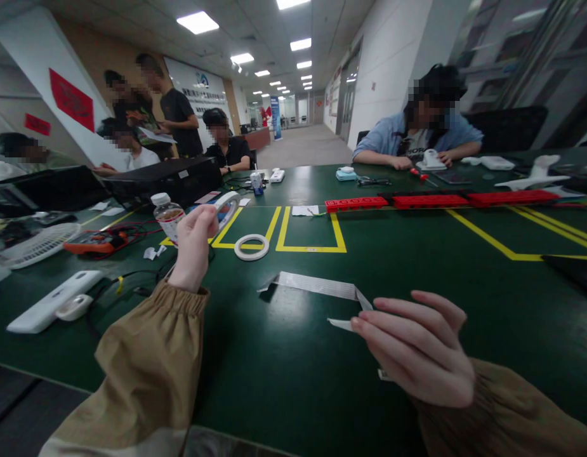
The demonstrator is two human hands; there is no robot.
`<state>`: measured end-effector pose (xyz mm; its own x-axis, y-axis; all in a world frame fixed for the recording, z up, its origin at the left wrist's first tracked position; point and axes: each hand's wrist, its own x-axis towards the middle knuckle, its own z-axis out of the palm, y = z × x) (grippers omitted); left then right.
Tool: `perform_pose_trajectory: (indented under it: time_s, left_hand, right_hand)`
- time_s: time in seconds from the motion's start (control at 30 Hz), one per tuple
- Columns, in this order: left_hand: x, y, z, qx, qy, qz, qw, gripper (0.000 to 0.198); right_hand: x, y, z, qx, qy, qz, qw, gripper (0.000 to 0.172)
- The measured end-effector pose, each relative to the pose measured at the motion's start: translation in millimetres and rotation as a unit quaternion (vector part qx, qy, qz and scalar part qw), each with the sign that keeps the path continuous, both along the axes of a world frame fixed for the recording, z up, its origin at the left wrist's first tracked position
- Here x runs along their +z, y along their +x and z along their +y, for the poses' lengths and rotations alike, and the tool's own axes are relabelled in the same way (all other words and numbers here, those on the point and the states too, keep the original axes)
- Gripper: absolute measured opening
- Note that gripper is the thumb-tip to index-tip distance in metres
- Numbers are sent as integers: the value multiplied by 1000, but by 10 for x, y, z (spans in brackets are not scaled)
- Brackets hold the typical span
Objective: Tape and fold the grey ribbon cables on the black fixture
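My left hand (195, 238) is raised at centre left, its fingers closed on a roll of tape (229, 212) that stands out past the fingertips. Low on the right, my right hand (417, 349) has its fingers bent over the right end of a grey flat ribbon cable (316, 285). The cable has fine lengthwise lines and bent ends, and its middle lies at or just above the table. A pale pointed strip (339, 324) sticks out under the fingertips; whether it belongs to the cable, I cannot tell. A second tape roll (252, 247) lies flat beyond.
Yellow lines (312, 249) mark the green table (283, 381). A drink bottle (168, 216), an orange meter (97, 241) and a white device (55, 301) stand left. Red strips (431, 201) cross the back right. Across the table a person (417, 133) handles a white device.
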<state>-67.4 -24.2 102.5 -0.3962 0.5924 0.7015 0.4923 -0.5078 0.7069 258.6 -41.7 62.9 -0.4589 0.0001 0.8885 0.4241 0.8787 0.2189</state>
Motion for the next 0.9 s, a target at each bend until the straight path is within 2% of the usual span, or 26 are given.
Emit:
perform_pose_trajectory:
  time_s: [0.07,0.1,0.17,0.27,0.37,0.57,0.67,0.73,0.8,0.9]
  left_hand:
    - [-137,-125,90,53,-65,131,988,26]
    - [-236,-149,135,77,-102,207,970,25]
    - [-460,-155,227,107,-174,351,914,23]
    - [-749,-157,351,82,-250,451,853,24]
    - [-887,-194,418,54,-265,488,830,28]
    - [-930,-210,421,33,-229,483,844,34]
    - [-947,-150,407,78,-240,469,846,30]
    - [-948,-69,388,97,-223,454,857,28]
    - [-943,52,355,63,-189,422,885,29]
    - [-941,285,278,-49,-172,349,920,30]
  right_hand:
    - [-26,-26,55,29,-56,14,998,21]
    - [-45,-40,87,44,-91,22,995,22]
    - [-90,-65,149,62,-163,45,984,24]
    - [-159,-78,234,48,-261,86,960,22]
    - [-217,-63,330,33,-347,109,931,22]
    - [-285,-61,461,85,-479,136,863,22]
    - [-298,-104,462,108,-527,146,830,24]
    - [-308,-129,465,110,-569,172,797,27]
    - [-319,-144,478,103,-618,221,748,30]
    - [-320,-153,501,96,-671,283,678,35]
